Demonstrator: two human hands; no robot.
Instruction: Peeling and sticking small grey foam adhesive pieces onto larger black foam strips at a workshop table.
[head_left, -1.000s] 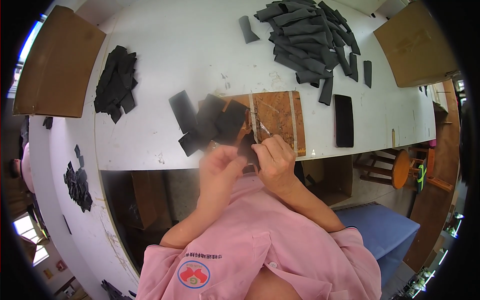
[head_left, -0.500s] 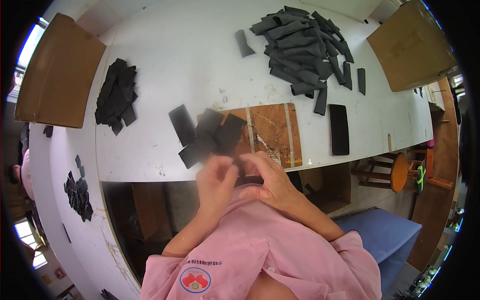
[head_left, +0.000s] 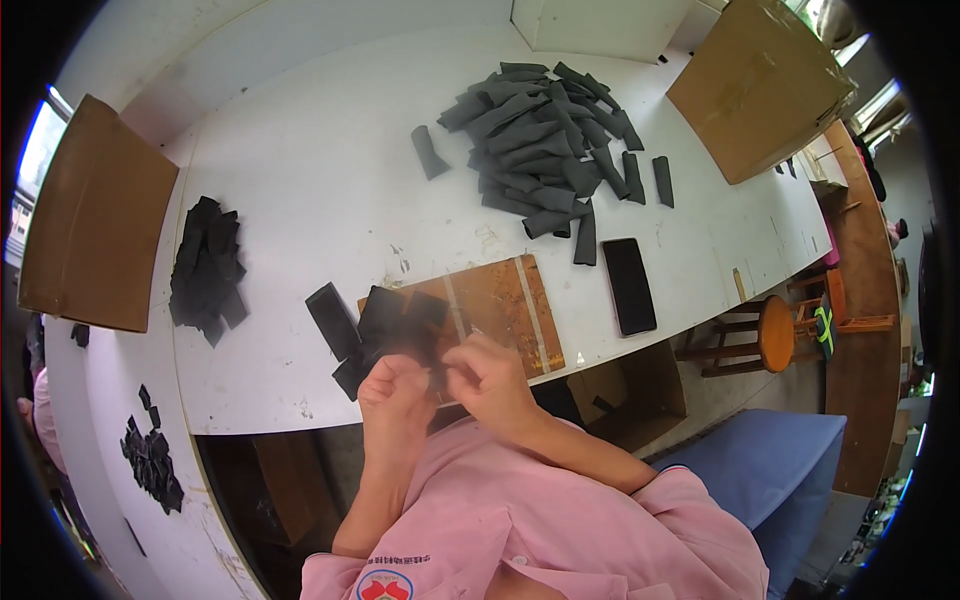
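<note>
Close in front of my body, my left hand (head_left: pixel 396 394) and my right hand (head_left: pixel 488 380) are both closed, fingertips pinched near each other. A small dark fabric piece (head_left: pixel 437 380) shows between them, partly hidden by the fingers and blurred. Just beyond the fingers lie several flat black fabric pieces (head_left: pixel 400 315), some overlapping a worn brown board (head_left: pixel 505 300) with pale strips across it. One more black piece (head_left: pixel 332 318) lies to their left on the white table.
Dark grey fabric tubes (head_left: pixel 540 140) form a heap at the far side. Black scraps (head_left: pixel 207 265) are piled at left, beside a cardboard box (head_left: pixel 100 220). A phone (head_left: pixel 628 286) lies right of the board. Another cardboard box (head_left: pixel 760 90) stands far right; a wooden stool (head_left: pixel 775 333) is beyond the table edge.
The whole view has shifted, so the table things appear lower and further left. My right hand's fingers, looser before, are now curled in closer to my left hand's fingertips.
</note>
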